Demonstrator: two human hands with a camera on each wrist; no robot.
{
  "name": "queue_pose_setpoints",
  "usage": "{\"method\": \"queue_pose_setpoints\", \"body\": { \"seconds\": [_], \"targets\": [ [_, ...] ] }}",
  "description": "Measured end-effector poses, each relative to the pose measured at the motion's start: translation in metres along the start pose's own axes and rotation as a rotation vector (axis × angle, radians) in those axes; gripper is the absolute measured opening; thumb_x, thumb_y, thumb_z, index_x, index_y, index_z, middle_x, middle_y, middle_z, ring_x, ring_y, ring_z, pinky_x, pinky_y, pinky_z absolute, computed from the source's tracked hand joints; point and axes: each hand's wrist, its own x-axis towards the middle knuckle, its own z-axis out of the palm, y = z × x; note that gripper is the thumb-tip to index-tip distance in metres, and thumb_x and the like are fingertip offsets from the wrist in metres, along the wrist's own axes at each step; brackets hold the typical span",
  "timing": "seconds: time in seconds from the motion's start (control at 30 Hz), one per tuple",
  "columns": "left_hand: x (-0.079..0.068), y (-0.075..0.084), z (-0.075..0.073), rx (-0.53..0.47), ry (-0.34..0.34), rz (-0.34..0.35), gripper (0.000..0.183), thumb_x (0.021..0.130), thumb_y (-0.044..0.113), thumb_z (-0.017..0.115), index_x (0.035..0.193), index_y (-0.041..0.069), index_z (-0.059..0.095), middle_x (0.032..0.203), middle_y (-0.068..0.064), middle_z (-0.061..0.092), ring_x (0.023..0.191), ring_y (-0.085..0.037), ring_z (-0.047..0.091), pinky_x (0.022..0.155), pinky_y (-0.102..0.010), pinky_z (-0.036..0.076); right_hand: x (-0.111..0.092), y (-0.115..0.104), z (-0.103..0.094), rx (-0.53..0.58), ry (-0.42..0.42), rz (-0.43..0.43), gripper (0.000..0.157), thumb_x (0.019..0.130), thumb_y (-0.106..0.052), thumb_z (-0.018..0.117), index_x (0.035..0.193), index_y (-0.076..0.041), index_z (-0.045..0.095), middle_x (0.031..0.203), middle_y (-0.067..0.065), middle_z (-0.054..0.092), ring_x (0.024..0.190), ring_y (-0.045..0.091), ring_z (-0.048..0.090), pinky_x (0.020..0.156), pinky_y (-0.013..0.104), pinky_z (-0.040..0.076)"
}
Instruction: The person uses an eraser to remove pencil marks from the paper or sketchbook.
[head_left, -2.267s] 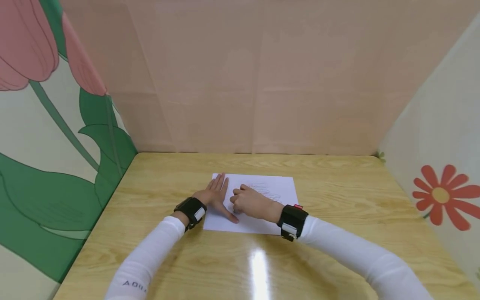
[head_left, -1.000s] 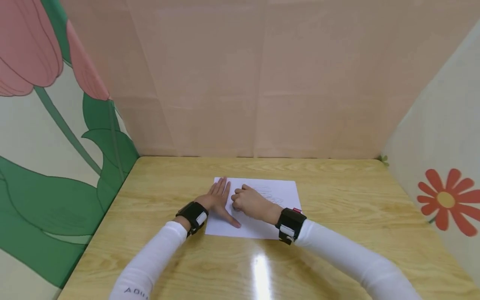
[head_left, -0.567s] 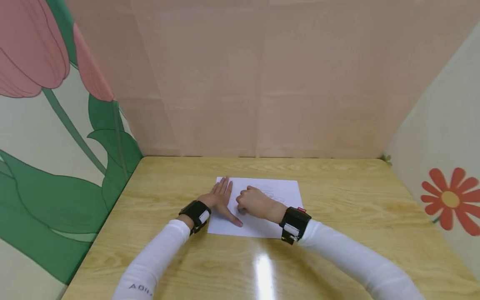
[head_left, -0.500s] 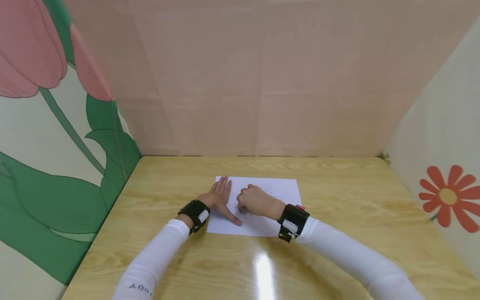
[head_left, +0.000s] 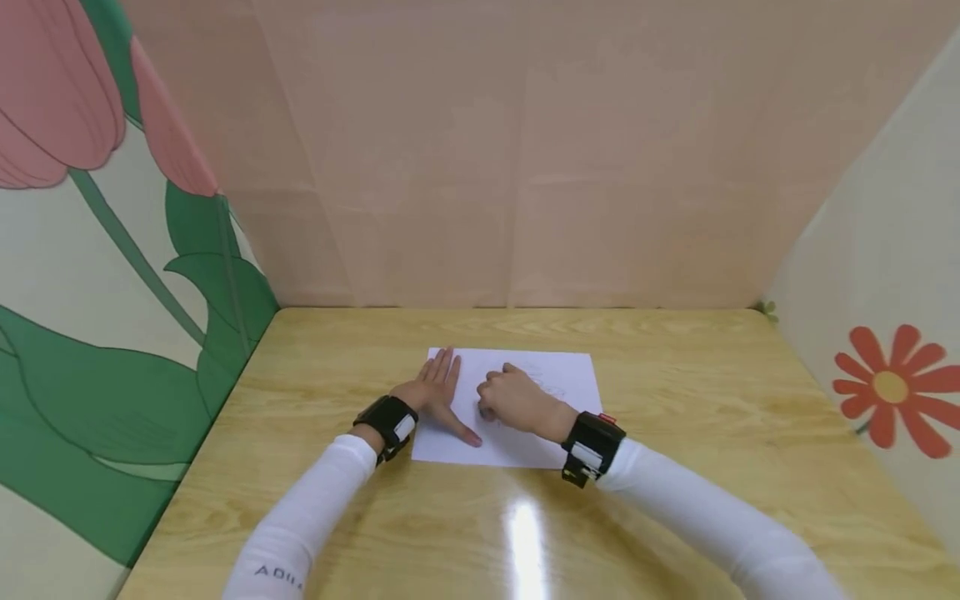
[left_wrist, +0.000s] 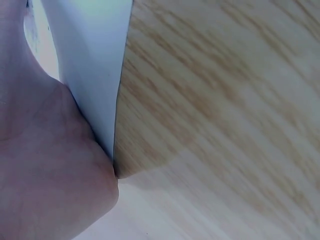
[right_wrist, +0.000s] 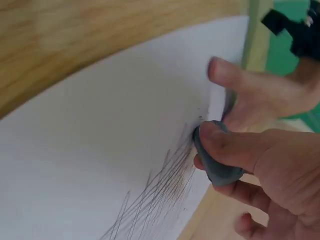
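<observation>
A sheet of white paper [head_left: 525, 450] lies on the wooden table, with thin dark pencil lines [right_wrist: 160, 192] scribbled across part of it. My left hand [head_left: 435, 398] rests flat on the paper's left side, fingers spread and thumb pointing toward the near edge. In the left wrist view, the heel of that hand [left_wrist: 55, 160] sits at the sheet's edge. My right hand [head_left: 521, 404] pinches a grey-blue kneaded eraser [right_wrist: 217, 167] between thumb and fingers. The eraser is at the end of the pencil lines, where small dark crumbs [right_wrist: 200, 117] lie. From the head view it is mostly hidden under the fingers.
The wooden table [head_left: 675, 392] extends around the sheet on all sides. A pinkish-beige backdrop [head_left: 517, 167] stands behind it, with a tulip-printed panel [head_left: 135, 333] on the left and a flower-printed one [head_left: 892, 250] on the right.
My right hand has shifted slightly to the right over the paper, still pinching the eraser. My left hand has stayed flat on the sheet. The head view has tilted and shifted a little.
</observation>
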Motion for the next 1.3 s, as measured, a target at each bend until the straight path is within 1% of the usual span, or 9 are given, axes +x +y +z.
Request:
{"method": "queue_pose_setpoints", "body": {
  "seconds": [0.13,0.27,0.37,0.6,0.73,0.87,1.03,1.13,1.3],
  "targets": [
    [0.001,-0.004,-0.001,0.006,0.004,-0.017,0.163,0.057,0.094,0.070,0.158,0.010,-0.026,0.162,-0.013,-0.040,0.153,-0.028,-0.034,0.129,-0.043,-0.013,0.014,0.003,0.008,0.030,0.048,0.106,0.006,0.087,-0.019,0.077,0.091,-0.021,0.081,0.087,-0.006,0.073,0.085,0.016,0.064,0.075,0.033,0.047],
    [0.000,-0.003,-0.001,-0.015,-0.007,-0.013,0.165,0.054,0.095,0.070,0.158,0.010,-0.026,0.162,-0.012,-0.040,0.153,-0.028,-0.034,0.129,-0.044,-0.013,0.008,0.000,0.008,0.069,0.001,0.037,0.005,0.087,-0.019,0.078,0.091,-0.019,0.081,0.086,-0.005,0.071,0.085,0.016,0.064,0.072,0.032,0.050],
    [0.000,-0.002,-0.001,-0.019,-0.009,-0.009,0.166,0.053,0.095,0.071,0.158,0.011,-0.027,0.162,-0.012,-0.041,0.152,-0.028,-0.034,0.129,-0.044,-0.013,0.001,-0.003,0.005,0.041,-0.019,-0.015,0.004,0.084,-0.024,0.081,0.086,-0.021,0.081,0.083,-0.007,0.070,0.082,0.016,0.064,0.069,0.032,0.049],
    [0.002,-0.001,-0.003,0.025,-0.002,-0.022,0.163,0.054,0.100,0.063,0.158,0.011,-0.026,0.163,-0.012,-0.039,0.153,-0.027,-0.034,0.129,-0.044,-0.013,0.013,0.002,0.010,0.004,0.072,0.128,0.007,0.087,-0.020,0.076,0.090,-0.022,0.081,0.087,-0.005,0.073,0.087,0.017,0.064,0.075,0.034,0.048],
    [0.003,0.000,-0.002,-0.031,0.031,0.003,0.162,0.052,0.105,0.055,0.159,0.012,-0.024,0.164,-0.009,-0.037,0.154,-0.024,-0.033,0.129,-0.043,-0.011,0.004,0.001,0.008,0.009,0.039,0.078,0.007,0.082,-0.015,0.080,0.086,-0.021,0.079,0.085,-0.006,0.070,0.084,0.016,0.063,0.072,0.032,0.048],
    [-0.002,0.004,-0.002,-0.039,0.075,0.005,0.162,0.053,0.105,0.054,0.160,0.011,-0.021,0.166,-0.010,-0.033,0.155,-0.024,-0.030,0.130,-0.042,-0.009,-0.004,-0.004,0.002,-0.019,0.036,0.022,0.005,0.081,-0.019,0.081,0.084,-0.022,0.079,0.084,-0.007,0.069,0.082,0.014,0.062,0.071,0.031,0.046],
    [-0.019,0.015,-0.006,-0.037,0.087,0.003,0.162,0.055,0.099,0.063,0.163,0.005,-0.013,0.168,-0.017,-0.027,0.157,-0.029,-0.024,0.130,-0.046,-0.007,0.002,-0.003,0.006,-0.040,0.064,0.088,0.003,0.083,-0.025,0.078,0.085,-0.024,0.080,0.083,-0.008,0.071,0.081,0.016,0.062,0.072,0.033,0.044],
    [-0.023,0.021,-0.004,-0.001,0.074,-0.010,0.161,0.057,0.098,0.064,0.162,0.004,-0.013,0.167,-0.020,-0.028,0.157,-0.032,-0.025,0.130,-0.049,-0.008,0.007,0.000,0.011,0.013,0.064,0.135,0.005,0.085,-0.021,0.077,0.087,-0.023,0.081,0.083,-0.007,0.071,0.084,0.016,0.062,0.073,0.035,0.045],
    [-0.014,0.024,0.008,0.014,0.091,-0.017,0.158,0.059,0.096,0.066,0.161,0.007,-0.018,0.165,-0.018,-0.033,0.155,-0.031,-0.029,0.129,-0.049,-0.011,-0.006,-0.006,0.008,0.041,0.051,0.076,0.002,0.084,-0.023,0.080,0.085,-0.022,0.079,0.083,-0.008,0.069,0.083,0.015,0.062,0.073,0.032,0.044]
  ]
}}
